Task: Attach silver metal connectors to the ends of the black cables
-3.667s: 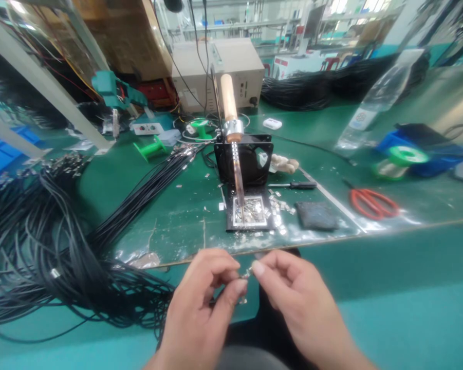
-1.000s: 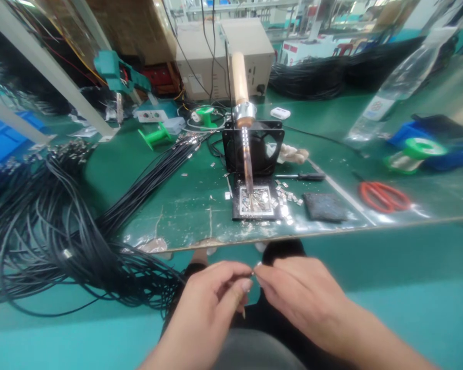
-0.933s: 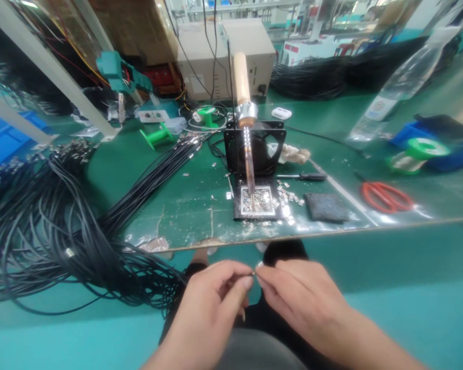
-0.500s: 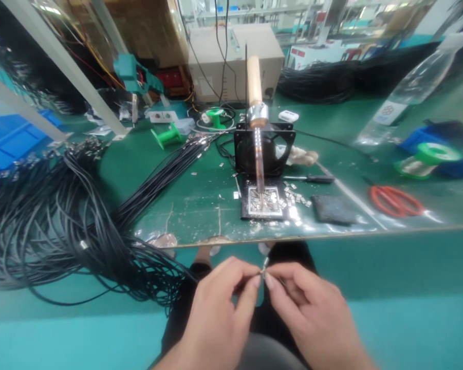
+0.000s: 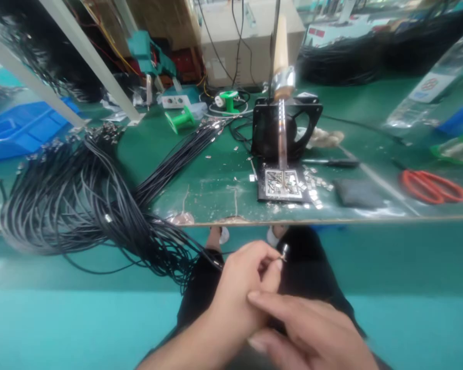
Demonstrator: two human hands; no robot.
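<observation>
My left hand point(image 5: 250, 282) pinches the end of a black cable, and a small metal connector point(image 5: 284, 251) sticks out past the fingertips. Below and to its right is my right hand point(image 5: 312, 329), thumb and fingers apart, holding nothing, its index fingertip at the left hand's side. A large bundle of black cables point(image 5: 100, 205) hangs over the table edge on the left. A soldering iron point(image 5: 281, 123) points down at a framed tray point(image 5: 267, 191) of small metal pieces, in front of a black fan point(image 5: 272, 131).
Red-handled scissors point(image 5: 431, 186), a dark pad point(image 5: 358, 193) and a clear bottle point(image 5: 424, 97) are on the right of the green table point(image 5: 211, 180). Blue bins point(image 5: 19, 131) stand far left. Green spools point(image 5: 181, 119) lie behind the cables.
My right hand has let go of the small connector, opened and moved down toward me. My left hand still holds the cable end, slightly higher and further right. The view has shifted left.
</observation>
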